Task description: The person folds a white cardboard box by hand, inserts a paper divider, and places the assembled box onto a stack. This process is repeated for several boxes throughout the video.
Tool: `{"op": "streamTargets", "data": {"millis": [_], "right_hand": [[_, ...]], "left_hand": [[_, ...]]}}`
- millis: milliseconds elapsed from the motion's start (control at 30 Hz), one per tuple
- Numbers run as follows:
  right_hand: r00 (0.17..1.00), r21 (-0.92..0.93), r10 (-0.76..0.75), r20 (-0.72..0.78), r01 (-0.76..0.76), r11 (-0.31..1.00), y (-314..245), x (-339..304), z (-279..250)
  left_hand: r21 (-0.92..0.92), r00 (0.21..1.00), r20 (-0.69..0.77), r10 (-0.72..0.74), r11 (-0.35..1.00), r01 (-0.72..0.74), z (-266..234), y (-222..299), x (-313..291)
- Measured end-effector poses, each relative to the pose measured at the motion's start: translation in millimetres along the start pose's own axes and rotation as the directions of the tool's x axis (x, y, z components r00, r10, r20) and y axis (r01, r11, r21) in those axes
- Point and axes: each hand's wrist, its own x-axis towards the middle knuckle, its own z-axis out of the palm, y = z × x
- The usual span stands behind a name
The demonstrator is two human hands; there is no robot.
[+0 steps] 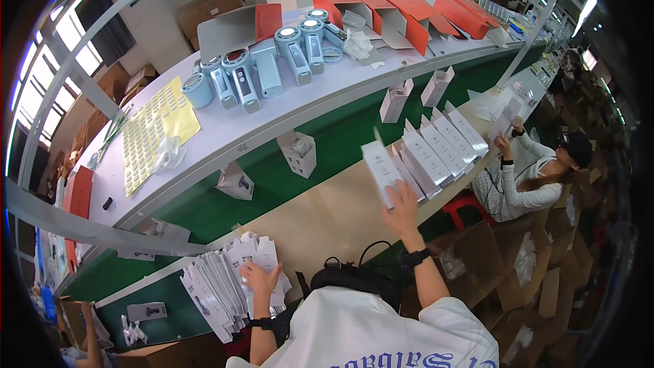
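My right hand [400, 206] grips the lower end of a white folded box [378, 163], its top flap standing up. This box is beside a row of similar white boxes [434, 150] with raised flaps, standing on the tan work surface. On the left, my left hand [259, 277] lies with spread fingers on a fanned stack of flat white cartons [218, 293]. Its thumb points to the right, and nothing is visibly gripped.
Ahead, a white shelf [225, 126] carries light-blue handheld devices [269, 71], orange-red boxes [402, 10] and a yellow sticker sheet [160, 123]. Open white boxes [298, 155] stand on the green strip below. A co-worker [538, 177] sits at right, near brown cartons [470, 259].
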Motion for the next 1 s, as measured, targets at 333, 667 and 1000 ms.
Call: {"op": "streamTargets", "data": {"millis": [333, 667, 1000], "right_hand": [[0.935, -0.177, 0.319, 0.156, -0.291, 0.940, 25, -20, 14], [0.375, 0.414, -0.335, 0.864, -0.909, 0.052, -113, 50, -27], [0.384, 0.493, -0.396, 0.834, -0.841, 0.222, -106, 40, -29]], "left_hand": [[0.141, 1.000, 0.003, -0.010, 0.990, 0.009, -22, 14, -10], [-0.152, 0.728, 0.189, 0.659, 0.753, -0.641, -107, 144, -35], [-0.245, 0.651, 0.266, 0.711, 0.703, -0.667, -118, 174, -32]]}}
